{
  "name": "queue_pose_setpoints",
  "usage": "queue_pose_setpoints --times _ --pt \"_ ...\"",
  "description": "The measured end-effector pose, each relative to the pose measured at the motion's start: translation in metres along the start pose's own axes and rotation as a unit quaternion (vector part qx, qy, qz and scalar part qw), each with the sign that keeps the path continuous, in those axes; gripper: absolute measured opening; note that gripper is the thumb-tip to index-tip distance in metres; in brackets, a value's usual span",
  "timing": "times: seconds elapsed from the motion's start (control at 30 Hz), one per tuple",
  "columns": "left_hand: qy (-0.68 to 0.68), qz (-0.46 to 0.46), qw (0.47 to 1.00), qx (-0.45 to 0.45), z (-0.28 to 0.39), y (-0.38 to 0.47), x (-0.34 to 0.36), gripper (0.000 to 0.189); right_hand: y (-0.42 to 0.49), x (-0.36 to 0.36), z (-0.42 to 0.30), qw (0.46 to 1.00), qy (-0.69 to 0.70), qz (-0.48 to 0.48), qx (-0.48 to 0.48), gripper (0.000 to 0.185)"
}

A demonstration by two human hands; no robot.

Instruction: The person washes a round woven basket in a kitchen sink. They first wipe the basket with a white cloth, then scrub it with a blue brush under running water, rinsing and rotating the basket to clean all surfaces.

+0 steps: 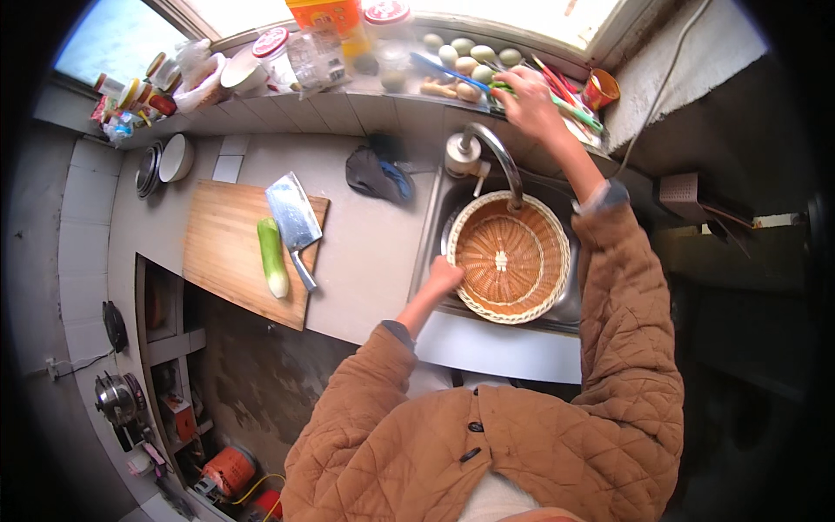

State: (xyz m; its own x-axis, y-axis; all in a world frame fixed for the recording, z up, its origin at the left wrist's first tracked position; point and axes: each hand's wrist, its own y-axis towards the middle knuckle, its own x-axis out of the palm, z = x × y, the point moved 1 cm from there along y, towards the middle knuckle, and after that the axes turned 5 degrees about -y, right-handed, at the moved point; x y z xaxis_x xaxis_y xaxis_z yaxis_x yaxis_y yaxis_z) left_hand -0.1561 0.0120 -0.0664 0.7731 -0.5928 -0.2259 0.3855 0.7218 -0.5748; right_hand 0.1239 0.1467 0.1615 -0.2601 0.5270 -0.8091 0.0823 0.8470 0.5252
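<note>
My left hand (pixel 447 274) grips the near-left rim of a round woven basket (pixel 512 261). The basket, brown inside with a cream braided rim, is over the stainless steel sink (pixel 573 307), beneath the curved faucet (pixel 499 147). Up at the window sill, my right hand (pixel 527 101) is among long utensils. Its fingers are at a blue stick-like utensil (pixel 450 70) and a green-handled utensil (pixel 577 112); blur hides whether either is held. Several pale eggs (pixel 483 53) sit just left of that hand.
On the left counter, a wooden cutting board (pixel 222 228) carries a cleaver (pixel 293 212) and a peeled-looking green vegetable (pixel 271 254). A dark cloth item (pixel 375 173) lies near the wall. Jars (pixel 277 52) crowd the sill; a red cup (pixel 600 89) stands right.
</note>
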Motion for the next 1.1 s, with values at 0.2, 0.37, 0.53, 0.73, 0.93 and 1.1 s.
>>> queue_pose_setpoints --times 0.2,0.37,0.53,0.73,0.93,1.1 --pt "0.146 -0.018 0.987 -0.057 0.033 0.003 0.015 0.043 0.062 0.077 -0.017 0.983 -0.140 -0.084 -0.083 0.032" --pt "0.253 -0.040 0.966 -0.038 0.052 0.011 0.013 0.060 0.068 0.081 -0.003 0.979 -0.189 -0.028 -0.068 0.015" --pt "0.259 -0.064 0.964 0.009 0.052 0.034 -0.027 0.062 0.069 0.045 -0.013 0.994 -0.041 -0.062 0.075 0.017" --pt "0.245 0.332 0.755 0.509 0.271 0.022 -0.223 0.030 0.104 0.016 -0.040 0.851 0.404 -0.222 0.252 0.031" --pt "0.417 0.234 0.746 0.463 0.459 0.019 -0.305 0.041 0.168 0.031 -0.086 0.793 0.529 -0.230 0.194 0.026" --pt "0.265 0.115 0.809 0.513 0.478 0.097 -0.338 0.020 0.207 0.052 -0.102 0.772 0.565 -0.226 0.186 0.023"
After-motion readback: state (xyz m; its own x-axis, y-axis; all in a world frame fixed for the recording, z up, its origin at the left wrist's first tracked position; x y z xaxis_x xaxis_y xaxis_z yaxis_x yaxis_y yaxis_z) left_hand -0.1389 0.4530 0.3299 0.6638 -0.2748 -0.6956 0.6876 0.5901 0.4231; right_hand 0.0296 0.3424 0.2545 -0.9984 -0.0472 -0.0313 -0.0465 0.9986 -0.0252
